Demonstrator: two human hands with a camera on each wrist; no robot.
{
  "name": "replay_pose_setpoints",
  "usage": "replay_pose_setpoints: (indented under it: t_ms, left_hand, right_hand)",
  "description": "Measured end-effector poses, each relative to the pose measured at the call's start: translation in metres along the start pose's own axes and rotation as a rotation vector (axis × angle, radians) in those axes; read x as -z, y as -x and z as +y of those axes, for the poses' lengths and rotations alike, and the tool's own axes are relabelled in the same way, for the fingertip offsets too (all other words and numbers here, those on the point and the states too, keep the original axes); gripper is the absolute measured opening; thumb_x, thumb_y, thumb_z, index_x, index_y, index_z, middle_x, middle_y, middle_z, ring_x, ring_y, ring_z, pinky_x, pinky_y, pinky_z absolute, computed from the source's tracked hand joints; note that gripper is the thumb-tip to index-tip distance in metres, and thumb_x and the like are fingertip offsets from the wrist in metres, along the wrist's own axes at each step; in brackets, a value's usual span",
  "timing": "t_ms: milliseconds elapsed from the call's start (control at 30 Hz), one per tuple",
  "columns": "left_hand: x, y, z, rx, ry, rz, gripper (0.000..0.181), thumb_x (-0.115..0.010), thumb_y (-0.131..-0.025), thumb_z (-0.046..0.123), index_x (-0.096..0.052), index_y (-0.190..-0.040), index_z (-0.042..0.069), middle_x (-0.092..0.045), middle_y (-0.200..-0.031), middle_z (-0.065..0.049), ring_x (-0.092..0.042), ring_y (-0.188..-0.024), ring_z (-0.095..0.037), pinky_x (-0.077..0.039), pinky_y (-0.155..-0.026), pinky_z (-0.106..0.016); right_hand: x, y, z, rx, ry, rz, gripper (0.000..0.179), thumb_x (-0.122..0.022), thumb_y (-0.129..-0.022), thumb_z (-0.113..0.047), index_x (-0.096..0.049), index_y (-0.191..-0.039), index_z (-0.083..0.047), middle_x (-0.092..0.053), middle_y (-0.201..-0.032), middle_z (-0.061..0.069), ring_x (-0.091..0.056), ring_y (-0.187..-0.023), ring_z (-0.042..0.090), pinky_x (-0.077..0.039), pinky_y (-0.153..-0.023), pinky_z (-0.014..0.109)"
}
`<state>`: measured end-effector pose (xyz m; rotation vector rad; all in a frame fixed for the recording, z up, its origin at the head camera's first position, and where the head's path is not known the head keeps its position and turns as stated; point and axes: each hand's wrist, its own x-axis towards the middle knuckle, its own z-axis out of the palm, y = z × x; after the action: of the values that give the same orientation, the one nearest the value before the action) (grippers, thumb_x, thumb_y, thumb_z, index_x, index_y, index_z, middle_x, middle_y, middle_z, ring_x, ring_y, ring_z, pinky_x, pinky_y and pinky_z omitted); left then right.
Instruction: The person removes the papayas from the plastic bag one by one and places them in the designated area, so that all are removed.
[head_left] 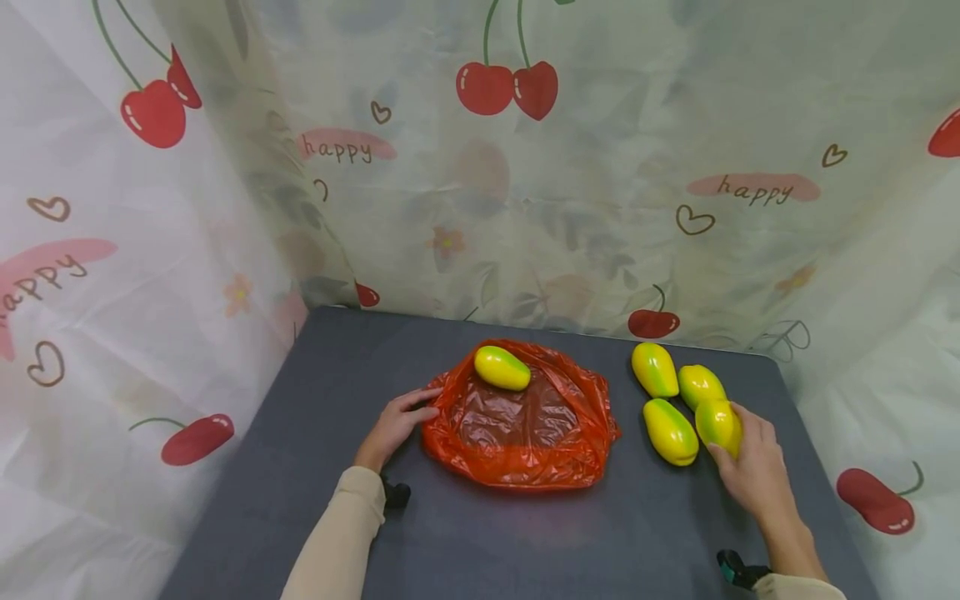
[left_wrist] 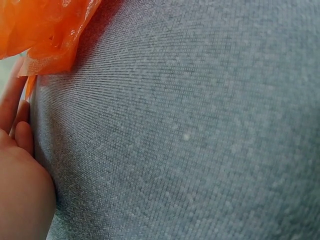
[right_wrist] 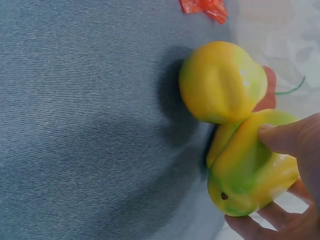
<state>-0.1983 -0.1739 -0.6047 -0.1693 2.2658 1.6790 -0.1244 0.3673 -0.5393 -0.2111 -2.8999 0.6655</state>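
Observation:
A crumpled red plastic bag [head_left: 517, 475] lies with its mouth spread wide, and one yellow-green papaya [head_left: 502, 368] rests in it near the far rim. My left hand [head_left: 395, 425] holds the bag's left edge between thumb and fingers; in the left wrist view the fingertips go partly behind the orange-red plastic [left_wrist: 55, 45]. On the right, my right hand [head_left: 757, 471] grips a papaya [right_wrist: 250, 165], thumb on its near side and fingers curled round the far side. Several other papayas lie close by, among them a front one [head_left: 670, 432] and a back one [head_left: 655, 370].
The dark grey table [head_left: 555, 542] ends at a patterned curtain [head_left: 570, 200] behind, with more curtain at both sides. Black straps [head_left: 738, 571] sit at the wrists. Grey tabletop lies between the bag and the papayas.

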Motion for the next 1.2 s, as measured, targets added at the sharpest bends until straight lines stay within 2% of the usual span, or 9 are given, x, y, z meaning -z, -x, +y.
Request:
replay_pose_setpoints:
  t_ms: [433,867,1200]
  left_hand:
    - [-0.001,0.000,0.002,0.016,0.012,0.007,0.047,-0.069,-0.095,0.039,-0.064,-0.141,0.029,-0.032,-0.167,-0.011,-0.020,-0.158,-0.038,-0.014,-0.127,-0.065]
    - [-0.002,0.000,0.001,0.021,0.001,0.015,0.047,-0.070,-0.095,0.040,-0.064,-0.140,0.030,-0.032,-0.167,-0.010,-0.021,-0.158,-0.038,-0.015,-0.126,-0.065]
    - [-0.002,0.000,0.001,0.018,0.000,0.017,0.046,-0.069,-0.096,0.040,-0.064,-0.141,0.030,-0.032,-0.167,-0.011,-0.020,-0.158,-0.039,-0.015,-0.126,-0.066]
  right_hand:
    - [-0.002,0.007,0.003,-0.055,-0.017,-0.050,0.079,-0.067,-0.095,-0.008,-0.022,-0.157,0.006,-0.029,-0.149,0.041,-0.035,-0.130,0.058,-0.033,-0.104,0.075]
    - [-0.012,0.009,0.014,-0.066,0.007,-0.121,0.082,-0.066,-0.097,-0.013,-0.016,-0.159,0.006,-0.027,-0.148,0.042,-0.035,-0.129,0.059,-0.034,-0.104,0.075]
    - [-0.017,0.005,0.018,-0.073,0.033,-0.185,0.078,-0.063,-0.098,-0.013,-0.018,-0.157,0.010,-0.029,-0.148,0.043,-0.034,-0.131,0.060,-0.033,-0.106,0.075]
